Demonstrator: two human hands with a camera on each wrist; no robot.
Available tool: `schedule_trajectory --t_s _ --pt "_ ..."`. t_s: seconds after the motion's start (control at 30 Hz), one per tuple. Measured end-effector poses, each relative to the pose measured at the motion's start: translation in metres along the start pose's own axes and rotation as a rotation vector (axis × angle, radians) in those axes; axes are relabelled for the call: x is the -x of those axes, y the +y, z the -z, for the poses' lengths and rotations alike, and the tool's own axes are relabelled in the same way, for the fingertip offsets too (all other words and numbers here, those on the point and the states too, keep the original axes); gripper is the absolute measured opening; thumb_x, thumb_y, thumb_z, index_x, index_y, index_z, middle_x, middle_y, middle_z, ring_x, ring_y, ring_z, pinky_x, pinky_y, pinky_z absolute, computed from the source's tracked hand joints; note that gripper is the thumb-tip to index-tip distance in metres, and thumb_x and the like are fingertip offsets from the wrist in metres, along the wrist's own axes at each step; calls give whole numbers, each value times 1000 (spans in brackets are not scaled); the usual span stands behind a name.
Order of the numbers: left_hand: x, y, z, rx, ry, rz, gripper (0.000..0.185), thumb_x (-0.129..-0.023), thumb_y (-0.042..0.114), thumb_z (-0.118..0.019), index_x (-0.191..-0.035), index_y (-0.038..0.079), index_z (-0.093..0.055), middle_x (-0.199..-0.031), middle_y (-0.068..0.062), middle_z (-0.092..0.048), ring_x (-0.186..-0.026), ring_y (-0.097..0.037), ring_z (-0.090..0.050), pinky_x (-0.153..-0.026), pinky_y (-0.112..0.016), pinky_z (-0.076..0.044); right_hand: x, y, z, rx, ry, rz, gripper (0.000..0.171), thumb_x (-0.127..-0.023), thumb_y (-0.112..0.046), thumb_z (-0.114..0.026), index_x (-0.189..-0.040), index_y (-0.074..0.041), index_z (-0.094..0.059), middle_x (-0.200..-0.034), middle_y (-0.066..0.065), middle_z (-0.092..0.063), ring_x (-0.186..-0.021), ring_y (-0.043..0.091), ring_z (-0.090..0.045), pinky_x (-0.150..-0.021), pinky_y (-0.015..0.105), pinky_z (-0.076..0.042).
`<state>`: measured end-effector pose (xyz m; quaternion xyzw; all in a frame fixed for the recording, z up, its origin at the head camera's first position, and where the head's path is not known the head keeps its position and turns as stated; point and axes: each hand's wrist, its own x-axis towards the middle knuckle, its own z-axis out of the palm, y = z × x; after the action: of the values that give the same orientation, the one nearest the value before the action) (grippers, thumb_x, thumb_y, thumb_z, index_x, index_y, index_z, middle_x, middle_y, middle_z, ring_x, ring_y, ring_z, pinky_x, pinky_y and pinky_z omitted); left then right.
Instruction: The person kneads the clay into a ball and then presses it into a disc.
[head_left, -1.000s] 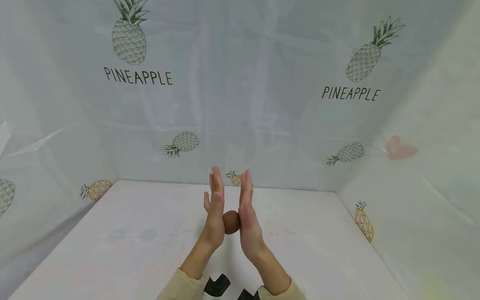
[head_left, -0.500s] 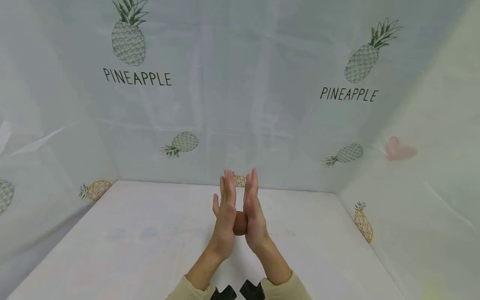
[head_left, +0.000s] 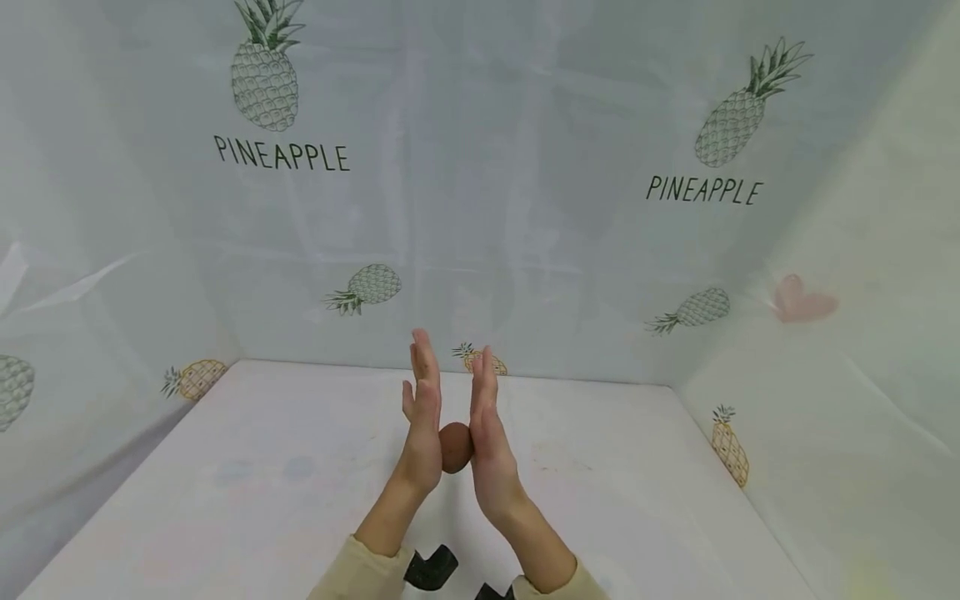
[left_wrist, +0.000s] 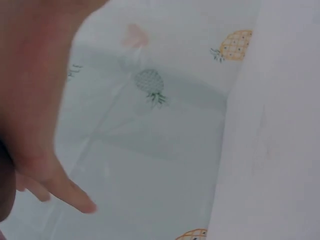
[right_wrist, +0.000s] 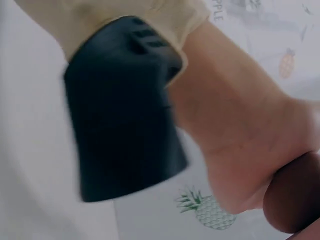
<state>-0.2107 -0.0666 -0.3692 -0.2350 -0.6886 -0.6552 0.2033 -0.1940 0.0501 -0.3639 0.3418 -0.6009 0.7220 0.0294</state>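
A small brown ball sits pressed between my two palms, held above the white table. My left hand stands upright with straight fingers against the ball's left side. My right hand mirrors it on the right side, fingers also straight. In the right wrist view the ball shows against the heel of the left hand, beside the black wrist camera. The left wrist view shows only the left hand, blurred, and the wall beyond.
Pale sheets printed with pineapples close in the table at the back, left and right. The right wall meets the table along a slanted edge. A black wrist camera sits just below the hands.
The hands swung right with the ball, then came back left. The left fingertips now reach higher than the right, as the palms slide against each other.
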Motion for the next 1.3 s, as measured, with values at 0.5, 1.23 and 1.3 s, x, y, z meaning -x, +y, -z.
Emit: schedule_trajectory --t_s 0.5,1.23,1.3 --pt "12 1 -24 46 -52 33 62 -112 49 -6 -169 34 11 -175 18 16 -161 -7 19 -119 -62 25 -5 -2 19 -3 60 33 61 -114 -44 -9 -169 -36 15 -177 -9 15 -163 14 18 -123 65 19" --pt "6 -8 -18 52 -84 37 62 -112 49 -4 -168 32 16 -175 14 21 -161 -13 23 -117 -65 27 -2 -9 10 68 57 98 61 -112 -45 -7 -169 -37 14 -177 -9 14 -163 14 17 -121 67 20" --pt "9 -6 -22 51 -92 24 62 -112 49 -4 -169 31 14 -175 14 19 -162 -14 22 -117 -65 26 -5 -8 15 54 76 90 62 -112 -46 -8 -169 -37 13 -177 -10 14 -163 13 17 -121 66 20"
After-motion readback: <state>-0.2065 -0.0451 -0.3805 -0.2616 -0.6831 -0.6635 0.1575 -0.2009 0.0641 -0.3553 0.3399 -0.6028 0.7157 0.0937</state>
